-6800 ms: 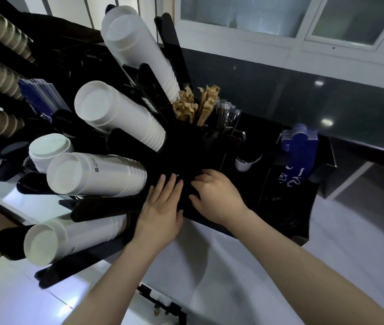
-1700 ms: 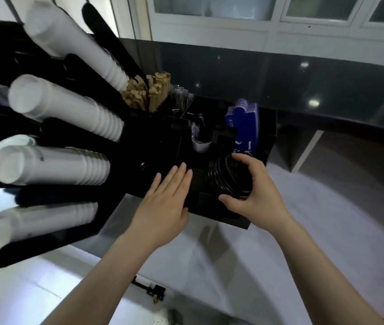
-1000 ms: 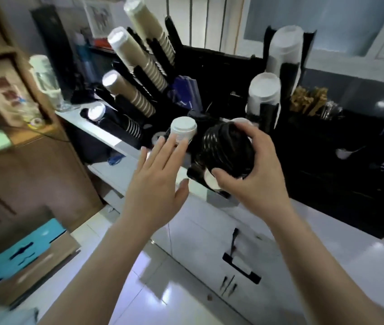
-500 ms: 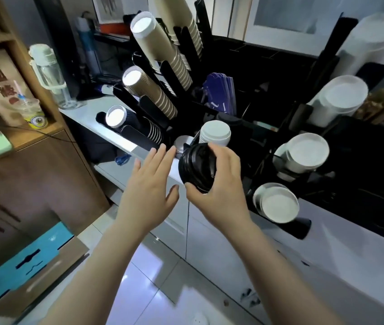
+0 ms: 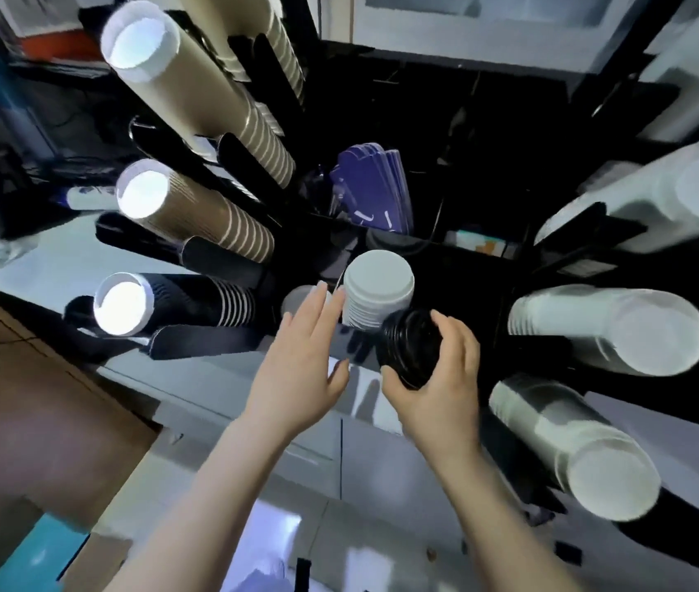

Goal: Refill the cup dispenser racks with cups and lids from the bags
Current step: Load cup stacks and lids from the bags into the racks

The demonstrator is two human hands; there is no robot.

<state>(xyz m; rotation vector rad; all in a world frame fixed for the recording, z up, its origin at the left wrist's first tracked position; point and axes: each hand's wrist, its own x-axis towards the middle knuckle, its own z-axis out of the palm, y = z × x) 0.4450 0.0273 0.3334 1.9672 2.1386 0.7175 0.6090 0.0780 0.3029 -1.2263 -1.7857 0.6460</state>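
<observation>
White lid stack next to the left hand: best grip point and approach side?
Grip the white lid stack around its ribbed side wall, just below the top lid, coming from the near-left where the open left hand already is. The stack stands roughly upright and its rims give purchase. The near-right looks blocked: the right hand holds the black lid stack there.

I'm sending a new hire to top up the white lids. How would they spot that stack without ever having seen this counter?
Start at the black dispenser rack on the white counter. Near its front edge, between the left hand and the right hand's grip on the black lids, stands the white lid stack. It stands upright, while the cup columns around it lie slanted.
</observation>
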